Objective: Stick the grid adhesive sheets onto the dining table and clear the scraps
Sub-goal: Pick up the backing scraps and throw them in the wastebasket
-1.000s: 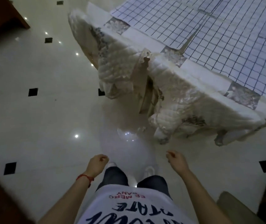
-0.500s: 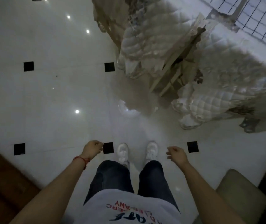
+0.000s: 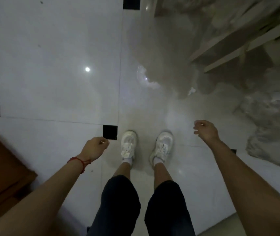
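Head view looks down at the floor [image 3: 50, 48]: left hand [image 3: 95, 148] and right hand [image 3: 205, 131] hang with fingers loosely curled, holding nothing; the covered counter [image 3: 254, 48] stands far right.

Left hand [image 3: 96, 147]: lower centre-left of the frame, loosely curled, holding nothing, red string at wrist.
Right hand [image 3: 206, 130]: centre-right, fingers loosely bent, holding nothing.
Arms: both bare, extended forward.
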The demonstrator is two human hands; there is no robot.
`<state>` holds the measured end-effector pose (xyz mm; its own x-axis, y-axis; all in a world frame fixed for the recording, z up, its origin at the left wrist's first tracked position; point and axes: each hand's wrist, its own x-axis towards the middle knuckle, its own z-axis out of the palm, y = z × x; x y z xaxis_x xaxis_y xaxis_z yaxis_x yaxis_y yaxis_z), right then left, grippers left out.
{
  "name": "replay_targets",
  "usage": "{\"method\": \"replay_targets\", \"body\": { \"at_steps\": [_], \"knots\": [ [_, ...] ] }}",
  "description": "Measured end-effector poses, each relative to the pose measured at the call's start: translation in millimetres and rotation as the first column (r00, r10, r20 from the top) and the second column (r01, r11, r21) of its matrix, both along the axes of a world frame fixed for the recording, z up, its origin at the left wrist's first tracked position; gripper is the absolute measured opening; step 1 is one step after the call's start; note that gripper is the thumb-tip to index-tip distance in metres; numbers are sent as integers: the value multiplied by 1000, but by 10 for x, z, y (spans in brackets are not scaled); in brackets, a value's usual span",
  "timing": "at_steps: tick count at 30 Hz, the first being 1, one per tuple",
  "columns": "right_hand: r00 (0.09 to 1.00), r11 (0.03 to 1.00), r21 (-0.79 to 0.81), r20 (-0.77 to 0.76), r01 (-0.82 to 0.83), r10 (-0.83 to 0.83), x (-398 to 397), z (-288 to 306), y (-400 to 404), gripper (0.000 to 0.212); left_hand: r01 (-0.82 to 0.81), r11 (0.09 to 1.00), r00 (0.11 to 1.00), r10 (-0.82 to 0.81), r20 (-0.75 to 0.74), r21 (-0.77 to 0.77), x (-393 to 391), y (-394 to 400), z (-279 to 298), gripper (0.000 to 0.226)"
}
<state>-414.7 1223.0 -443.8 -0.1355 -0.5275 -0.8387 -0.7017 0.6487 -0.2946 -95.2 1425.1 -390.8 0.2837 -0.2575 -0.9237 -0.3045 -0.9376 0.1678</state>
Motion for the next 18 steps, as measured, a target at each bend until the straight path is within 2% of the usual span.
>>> {"method": "replay_targets", "body": {
  "at_steps": [4,8,13,18],
  "knots": [
    [984,985,-47,-82,-165,161,33,-951,-322,26,37,999,999,-37,21,8,-50,69,-857,27],
    [903,921,-47,-220,-387,368,76,-1834,-609,35,79,997,995,-79,57,0,-110,135,-1701,27],
    [864,859,-199,-298,-471,405,90,-2679,-943,45,111,993,992,-109,61,-29,-190,162,-2525,26],
    [880,805,-371,-301,-463,367,85,-3198,-1158,50,105,994,994,-104,42,-26,-263,272,-2985,27]
  ]
}}
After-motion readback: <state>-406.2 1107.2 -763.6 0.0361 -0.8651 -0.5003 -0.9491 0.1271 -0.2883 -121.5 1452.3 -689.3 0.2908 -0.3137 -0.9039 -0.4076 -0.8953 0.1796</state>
